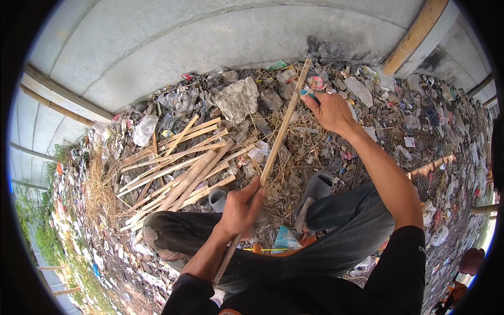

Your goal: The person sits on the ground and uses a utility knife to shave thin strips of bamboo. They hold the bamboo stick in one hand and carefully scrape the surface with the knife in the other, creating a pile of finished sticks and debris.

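A long, pale bamboo strip [281,139] slants across the middle, its far end close to the wall and its near end passing under my left forearm. My left hand [242,207] is closed around it, above my left thigh. Near the far end, my right hand [333,113] is closed on a small teal-coloured tool [308,94]. Only a bit of teal shows past the fingers; whether it has a blade cannot be made out. The tool is beside the strip, at or very near its edge. Left of the strip lies a loose pile of split bamboo strips [178,163].
A grey panel wall [210,39] with a bamboo post [415,37] closes off the far side. A large pale rock [237,100] sits before it. Litter and dry straw [100,184] cover the ground. My bent knees and grey boots [317,186] flank the working spot.
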The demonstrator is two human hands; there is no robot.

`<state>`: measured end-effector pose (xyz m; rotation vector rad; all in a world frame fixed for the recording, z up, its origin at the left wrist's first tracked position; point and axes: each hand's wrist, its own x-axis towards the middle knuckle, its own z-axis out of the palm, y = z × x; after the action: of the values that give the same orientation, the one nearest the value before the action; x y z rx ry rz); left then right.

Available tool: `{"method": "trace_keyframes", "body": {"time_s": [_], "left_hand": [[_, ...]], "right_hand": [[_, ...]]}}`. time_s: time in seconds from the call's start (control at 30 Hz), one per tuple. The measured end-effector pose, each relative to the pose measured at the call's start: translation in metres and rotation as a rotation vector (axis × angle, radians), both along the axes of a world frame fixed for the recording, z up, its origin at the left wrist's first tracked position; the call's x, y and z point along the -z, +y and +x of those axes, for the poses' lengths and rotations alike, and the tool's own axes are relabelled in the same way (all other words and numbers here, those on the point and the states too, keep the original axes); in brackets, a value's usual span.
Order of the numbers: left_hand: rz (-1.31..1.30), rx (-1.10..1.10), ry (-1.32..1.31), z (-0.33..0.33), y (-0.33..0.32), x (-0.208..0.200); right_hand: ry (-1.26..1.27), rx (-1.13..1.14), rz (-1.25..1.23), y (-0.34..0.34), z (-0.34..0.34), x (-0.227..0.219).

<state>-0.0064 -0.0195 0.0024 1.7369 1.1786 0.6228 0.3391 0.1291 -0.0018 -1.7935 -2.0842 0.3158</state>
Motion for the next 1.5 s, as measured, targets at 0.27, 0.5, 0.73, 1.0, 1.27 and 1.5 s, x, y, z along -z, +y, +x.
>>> {"method": "trace_keyframes", "body": {"time_s": [0.27, 0.5, 0.73, 1.0, 1.27, 1.5], "left_hand": [[0.002, -0.007, -0.009, -0.005, -0.011, 0.005], [-0.060, -0.030, -0.024, -0.011, -0.015, 0.005], [-0.041, -0.019, -0.036, -0.007, -0.016, 0.004], [0.052, 0.078, 0.059, -0.003, -0.020, -0.001], [-0.002, 0.076, 0.046, -0.003, -0.020, 0.002], [0.069, 0.098, 0.018, 0.000, -0.015, 0.006]], "right_hand": [[-0.028, 0.139, 0.094, 0.002, 0.010, -0.011], [-0.213, 0.114, 0.468, -0.003, 0.009, -0.004], [0.422, 0.134, 0.483, -0.012, 0.006, -0.028], [0.269, 0.095, 0.656, -0.001, 0.020, -0.020], [0.531, 0.518, 0.300, 0.000, 0.065, -0.039], [0.842, 0.215, -0.229, -0.020, 0.029, -0.031]]}}
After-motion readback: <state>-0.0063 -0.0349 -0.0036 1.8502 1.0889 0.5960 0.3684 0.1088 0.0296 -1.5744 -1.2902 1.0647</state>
